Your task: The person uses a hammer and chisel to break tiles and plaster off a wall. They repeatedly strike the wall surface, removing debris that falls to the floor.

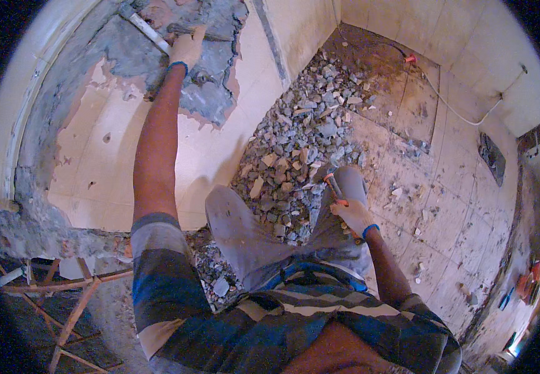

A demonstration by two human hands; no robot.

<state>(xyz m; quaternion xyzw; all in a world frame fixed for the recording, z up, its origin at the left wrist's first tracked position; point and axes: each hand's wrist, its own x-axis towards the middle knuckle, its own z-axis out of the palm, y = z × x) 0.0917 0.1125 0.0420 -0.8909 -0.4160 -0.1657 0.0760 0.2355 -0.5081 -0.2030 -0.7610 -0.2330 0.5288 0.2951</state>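
Tiled wall part-stripped, both hands on tools

Nearest, the right hand (354, 215) rests by the knee of the grey trousers (236, 234), closed around a short tool with an orange-and-grey handle (332, 185). Beyond lies a long heap of broken grey and tan rubble (295, 149). Farther left, the left hand (186, 50) reaches up to the cream-tiled wall (108, 162), curled at a dark bar-like tool (186, 29); whether it also grips the pale, straight rod (148, 32) alongside, I cannot tell.

The job looks well begun but unfinished — the upper patch is bare grey mortar (204, 103), while cream tiles remain below and rightward — and the rubble appears uncollected.
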